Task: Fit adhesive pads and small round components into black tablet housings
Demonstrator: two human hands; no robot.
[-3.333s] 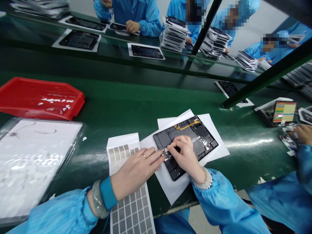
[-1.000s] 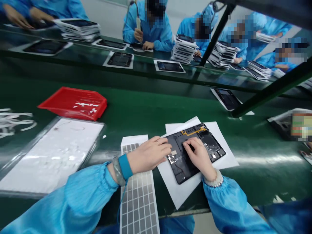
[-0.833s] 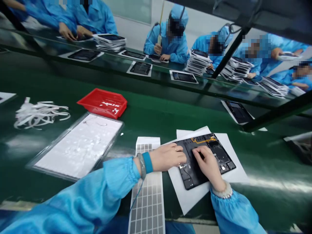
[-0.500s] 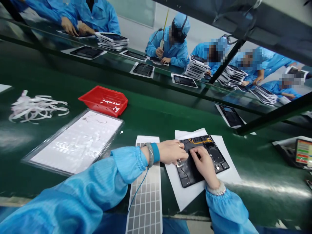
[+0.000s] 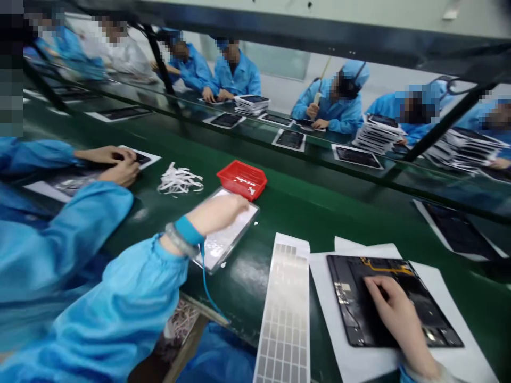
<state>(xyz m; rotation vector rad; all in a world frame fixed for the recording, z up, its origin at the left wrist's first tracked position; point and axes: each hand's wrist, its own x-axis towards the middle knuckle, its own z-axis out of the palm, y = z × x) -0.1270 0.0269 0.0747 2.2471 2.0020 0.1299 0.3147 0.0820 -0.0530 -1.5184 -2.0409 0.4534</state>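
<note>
On white paper (image 5: 329,319) | right hand (image 5: 393,319): fingers (image 5: 373,284) flat on tablet housing (image 5: 351,314) | left hand (image 5: 219,213): open over tray (image 5: 235,236)

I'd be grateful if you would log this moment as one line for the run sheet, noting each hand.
left hand: over framed white sheet | right hand: on dark tablet housing | beside: gray pad sheet
</note>
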